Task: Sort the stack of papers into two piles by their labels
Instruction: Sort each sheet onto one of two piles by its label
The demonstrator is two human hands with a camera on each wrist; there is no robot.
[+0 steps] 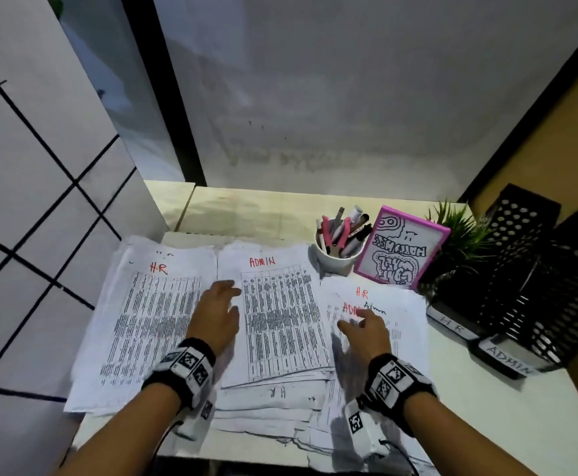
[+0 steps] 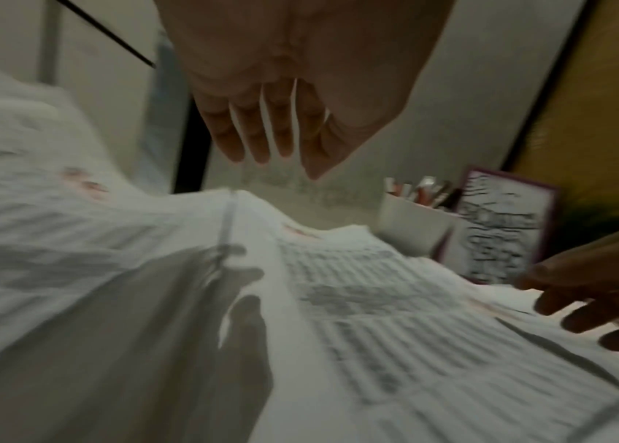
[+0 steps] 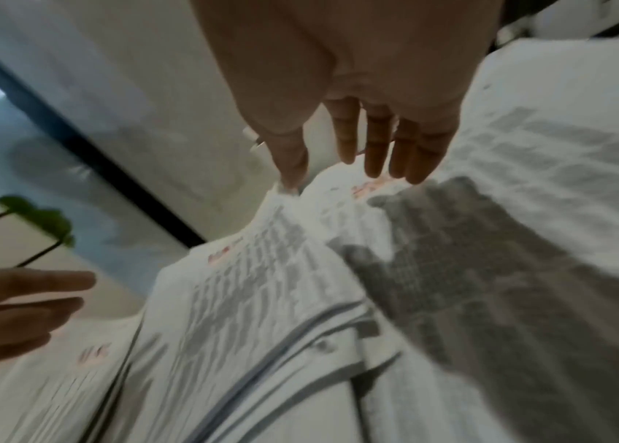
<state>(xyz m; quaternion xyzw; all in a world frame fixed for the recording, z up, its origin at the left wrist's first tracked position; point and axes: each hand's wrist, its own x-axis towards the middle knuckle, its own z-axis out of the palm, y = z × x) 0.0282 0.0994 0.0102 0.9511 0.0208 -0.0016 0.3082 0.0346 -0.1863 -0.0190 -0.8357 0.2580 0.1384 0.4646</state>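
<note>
stained grey wall [image 1: 349, 97] behind pale desk [image 1: 246, 207]; white tiled floor [image 1: 23, 201] left, black post [image 1: 164, 97], dim light

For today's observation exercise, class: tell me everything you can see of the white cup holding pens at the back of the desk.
The white cup is a plain, round, open-topped pot, seemingly ceramic or plastic, standing upright on the pale desk behind the papers. It is crammed with pens and markers, several pink, others grey, white or black, leaning outward. To its right stands a pink-framed drawing, close or touching. The corner of the ADMIN sheet lies next to its base. Neither hand touches it.
</note>
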